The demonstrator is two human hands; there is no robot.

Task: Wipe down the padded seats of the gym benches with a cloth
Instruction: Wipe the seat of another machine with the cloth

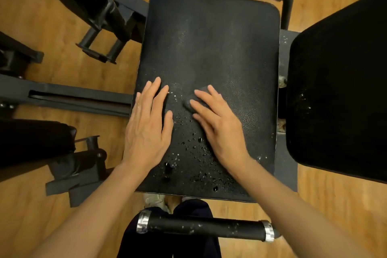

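Here both hands' fingers lie flat: right hand point(217, 125) presses cloth point(198, 98) on lengthwise seat point(209, 37).

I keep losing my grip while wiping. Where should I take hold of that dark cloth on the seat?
Probably the bunched edge of the cloth poking past the right hand fingertips, pinched from above; the rest lies flat under the palm on the wet seat.

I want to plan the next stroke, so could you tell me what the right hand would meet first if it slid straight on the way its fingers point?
The right hand points up-left along the seat; beyond the cloth under it, only bare pad seems to follow.
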